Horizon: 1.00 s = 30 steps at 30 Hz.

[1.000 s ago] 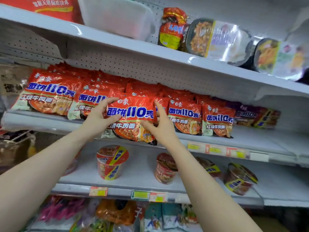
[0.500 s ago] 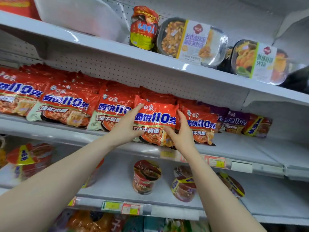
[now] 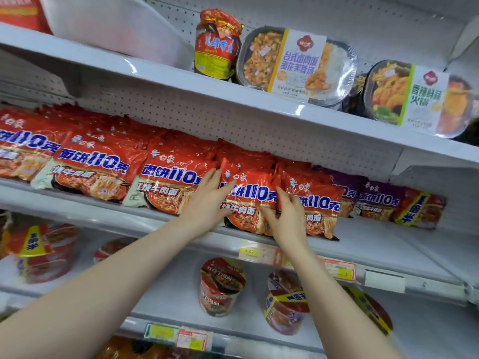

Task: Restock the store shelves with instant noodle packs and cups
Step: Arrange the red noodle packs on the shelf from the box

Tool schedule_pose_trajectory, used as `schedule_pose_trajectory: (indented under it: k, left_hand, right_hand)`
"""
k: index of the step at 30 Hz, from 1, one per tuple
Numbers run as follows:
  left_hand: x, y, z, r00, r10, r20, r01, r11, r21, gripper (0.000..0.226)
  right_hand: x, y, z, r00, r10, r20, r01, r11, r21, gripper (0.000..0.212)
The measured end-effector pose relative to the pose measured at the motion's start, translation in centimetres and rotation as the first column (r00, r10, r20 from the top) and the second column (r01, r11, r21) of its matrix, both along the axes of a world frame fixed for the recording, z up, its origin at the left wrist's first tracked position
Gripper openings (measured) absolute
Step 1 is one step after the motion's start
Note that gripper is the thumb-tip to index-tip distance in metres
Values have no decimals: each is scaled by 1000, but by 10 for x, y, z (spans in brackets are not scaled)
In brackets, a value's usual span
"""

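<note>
Pressing on the red crinkly plastic noodle pack (image 3: pixel 248 195) from both sides, the left hand (image 3: pixel 207 203) lays straight fingers flat on its 9 o'clock edge; the right hand (image 3: pixel 287 218) touches its 3 o'clock edge with loosely bent fingers, pinching or not I cannot tell; the pack leans in the row on the white metal middle shelf (image 3: pixel 375 237); a red paper noodle cup (image 3: pixel 221 288) stands below at 6 o'clock.
</note>
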<state>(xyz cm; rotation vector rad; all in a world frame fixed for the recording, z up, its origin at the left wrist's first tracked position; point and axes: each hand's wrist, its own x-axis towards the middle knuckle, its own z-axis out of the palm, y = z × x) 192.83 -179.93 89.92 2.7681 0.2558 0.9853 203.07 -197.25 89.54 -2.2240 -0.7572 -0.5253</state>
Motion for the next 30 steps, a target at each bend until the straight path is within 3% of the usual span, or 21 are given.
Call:
schedule_pose_trajectory:
  k: [3, 6, 13, 30]
  left_hand:
    - [-4, 3, -5, 1000, 18, -18, -16, 993, 119, 77]
    - [-7, 3, -5, 999, 22, -35, -13, 965, 260, 78]
    - [6, 1, -7, 996, 1, -90, 32, 932, 361, 77]
    - [29, 4, -6, 1000, 19, 17, -25, 913, 407, 96]
  right_hand:
    - [-6, -1, -3, 980, -39, 197, 49, 998, -45, 69]
    - [-18, 1, -5, 954, 65, 294, -15, 986, -168, 69]
    - [-20, 5, -4, 975, 126, 184, -44, 918, -394, 71]
    - [-1, 32, -6, 955, -22, 294, 105, 958, -268, 84]
